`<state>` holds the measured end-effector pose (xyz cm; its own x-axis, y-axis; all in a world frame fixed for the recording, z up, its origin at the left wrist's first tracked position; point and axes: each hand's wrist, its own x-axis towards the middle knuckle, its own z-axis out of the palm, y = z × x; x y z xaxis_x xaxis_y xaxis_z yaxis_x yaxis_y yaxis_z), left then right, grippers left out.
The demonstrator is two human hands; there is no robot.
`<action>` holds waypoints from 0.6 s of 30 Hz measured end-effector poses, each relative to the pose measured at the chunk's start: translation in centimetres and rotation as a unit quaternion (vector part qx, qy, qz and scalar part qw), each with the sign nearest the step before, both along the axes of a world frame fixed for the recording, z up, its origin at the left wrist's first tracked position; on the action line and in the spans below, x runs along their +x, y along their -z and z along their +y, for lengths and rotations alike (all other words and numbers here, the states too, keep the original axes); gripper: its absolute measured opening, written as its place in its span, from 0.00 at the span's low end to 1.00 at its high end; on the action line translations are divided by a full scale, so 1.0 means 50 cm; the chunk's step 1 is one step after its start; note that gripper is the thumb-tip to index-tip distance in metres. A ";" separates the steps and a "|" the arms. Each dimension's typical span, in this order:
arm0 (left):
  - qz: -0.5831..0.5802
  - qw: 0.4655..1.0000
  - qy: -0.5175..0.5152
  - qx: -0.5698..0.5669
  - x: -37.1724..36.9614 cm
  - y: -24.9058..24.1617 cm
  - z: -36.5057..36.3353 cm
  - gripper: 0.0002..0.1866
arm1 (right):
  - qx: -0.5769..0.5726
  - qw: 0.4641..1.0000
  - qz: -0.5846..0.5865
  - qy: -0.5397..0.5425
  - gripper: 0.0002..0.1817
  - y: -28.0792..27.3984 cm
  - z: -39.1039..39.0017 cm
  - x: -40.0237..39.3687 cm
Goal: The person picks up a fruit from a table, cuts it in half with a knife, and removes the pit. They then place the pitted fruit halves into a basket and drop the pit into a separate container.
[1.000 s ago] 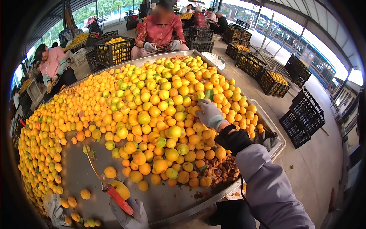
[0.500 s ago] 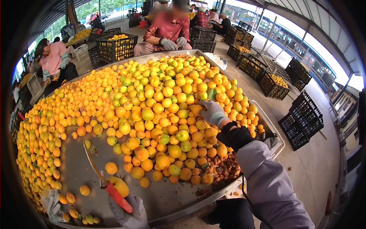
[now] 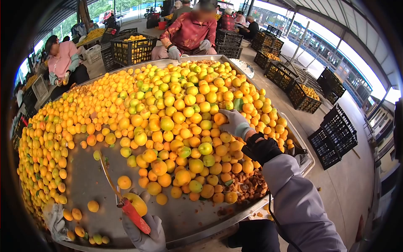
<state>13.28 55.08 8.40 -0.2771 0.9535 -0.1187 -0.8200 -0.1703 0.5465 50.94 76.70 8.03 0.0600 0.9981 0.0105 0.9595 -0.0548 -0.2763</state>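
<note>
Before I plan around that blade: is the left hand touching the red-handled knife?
Touching. The head view shows it: the red-handled knife has its handle against the gloved left hand, with glove visible on both sides.

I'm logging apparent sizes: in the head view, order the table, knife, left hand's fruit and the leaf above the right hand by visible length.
1. Table
2. Knife
3. Fruit in the left hand, partly covered
4. Leaf

The sleeved right arm (image 3: 294, 193) slants forward and inward from the lower right; the gloved right hand (image 3: 236, 123) has its fingers bent, thumb beneath; the gloved left hand (image 3: 147, 237) sits low in front, thumb and fingers curled inward.
</note>
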 end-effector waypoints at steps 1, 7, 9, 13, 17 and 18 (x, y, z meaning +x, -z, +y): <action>0.000 1.000 -0.003 -0.001 -0.018 0.030 -0.001 0.22 | -0.001 1.000 0.000 -0.003 0.38 0.004 0.005 -0.006; 0.042 0.997 0.028 0.065 -0.047 0.071 0.003 0.25 | 0.000 0.999 -0.022 0.047 0.38 0.003 0.013 -0.025; 0.087 0.995 0.031 0.041 -0.030 0.034 0.006 0.25 | 0.012 0.997 -0.027 0.066 0.39 0.002 0.012 -0.031; 0.109 0.994 0.000 0.001 -0.029 0.050 0.006 0.24 | -0.004 0.996 -0.018 0.082 0.41 0.003 0.013 -0.035; 0.064 0.998 -0.004 0.025 -0.060 0.107 -0.004 0.25 | -0.017 0.993 0.074 0.092 0.40 -0.031 -0.004 -0.042; 0.061 0.998 -0.016 0.007 -0.056 0.094 0.001 0.24 | -0.054 0.988 0.098 0.105 0.40 -0.048 -0.011 -0.048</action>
